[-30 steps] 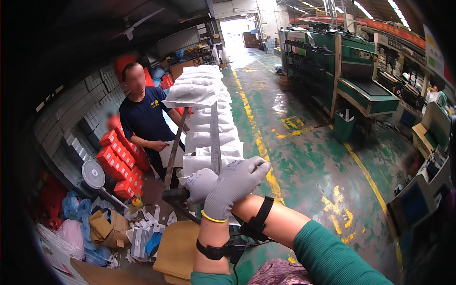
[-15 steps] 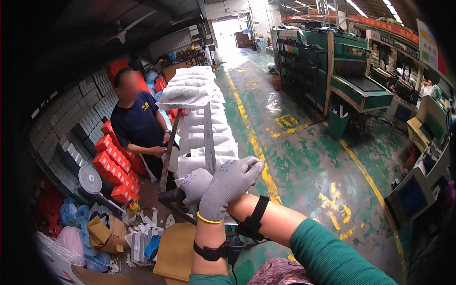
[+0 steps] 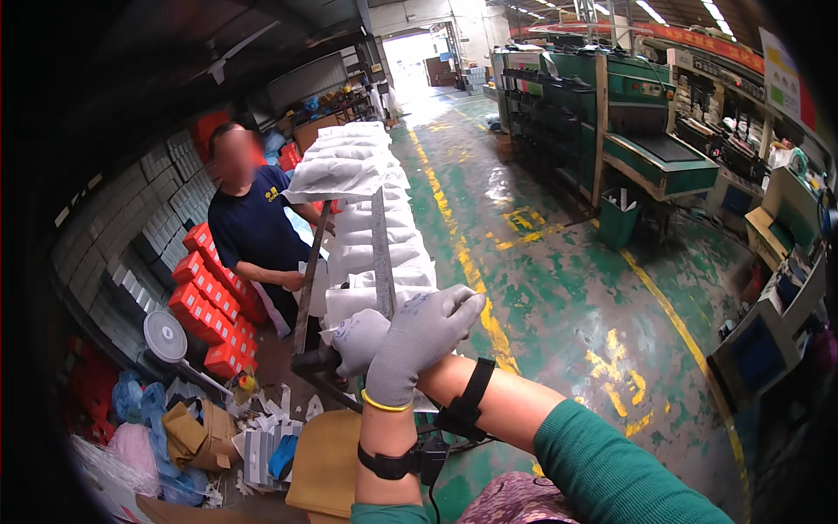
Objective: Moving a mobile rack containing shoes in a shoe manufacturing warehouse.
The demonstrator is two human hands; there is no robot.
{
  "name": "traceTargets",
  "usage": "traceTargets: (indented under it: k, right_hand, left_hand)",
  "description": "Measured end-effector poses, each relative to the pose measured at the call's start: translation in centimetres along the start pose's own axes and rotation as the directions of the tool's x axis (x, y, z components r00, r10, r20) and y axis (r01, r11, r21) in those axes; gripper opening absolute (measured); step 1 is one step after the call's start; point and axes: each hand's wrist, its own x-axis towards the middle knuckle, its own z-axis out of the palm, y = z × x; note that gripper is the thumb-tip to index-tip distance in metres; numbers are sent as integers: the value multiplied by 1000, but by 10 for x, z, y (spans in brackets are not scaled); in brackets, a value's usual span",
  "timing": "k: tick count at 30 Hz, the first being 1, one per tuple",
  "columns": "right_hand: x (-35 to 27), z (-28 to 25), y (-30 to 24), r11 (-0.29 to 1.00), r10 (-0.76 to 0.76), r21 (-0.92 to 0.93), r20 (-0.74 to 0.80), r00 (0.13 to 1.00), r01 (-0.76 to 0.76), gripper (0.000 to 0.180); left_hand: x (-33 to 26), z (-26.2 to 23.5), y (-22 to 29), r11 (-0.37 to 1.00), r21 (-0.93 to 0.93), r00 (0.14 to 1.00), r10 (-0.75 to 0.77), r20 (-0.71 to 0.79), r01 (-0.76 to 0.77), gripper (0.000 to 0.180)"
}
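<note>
Far doorway [image 3: 408,63] is totally blown out, painted floor [image 3: 546,293] catches some glare, left side's pretty dim, and the fisheye edges bend into black.

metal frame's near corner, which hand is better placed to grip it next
Probably the right: the right hand is beside the near corner of the metal frame, while the left hand crosses over the right forearm, its fingers pointing away from that corner.

Head-worn view (wide fisheye), looking down, close above gloved hands [image 3: 421,336], floor [image 3: 559,301] beyond.
</note>
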Motion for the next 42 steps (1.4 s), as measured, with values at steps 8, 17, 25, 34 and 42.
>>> traceTargets:
  k: [8, 17, 25, 34, 42]
  right_hand:
    - [3, -3, -3, 999, -9, -39, 38, 999, 10, 28]
    - [-5, -2, -11, 999, -44, 4, -64, 997, 44, 29]
    - [-1, -2, -6, 1000, -9, -5, -9, 1000, 9, 31]
    - [7, 8, 0, 1000, -16, -3, 9, 1000, 16, 34]
    - [3, 5, -3, 999, -28, 16, 6, 1000, 28, 33]
  left_hand:
    - [-4, -5, 7, 999, -39, 999, 2, -38, -3, 39]
    - [-11, -10, 13, 995, -93, 999, -47, -8, 46, 40]
    - [-8, -5, 3, 993, -121, 1000, -6, -25, 3, 41]
    - [-3, -4, -2, 998, -54, 1000, 22, -17, -23, 43]
    - [-7, -5, 2, 999, -34, 1000, -4, -14, 4, 43]
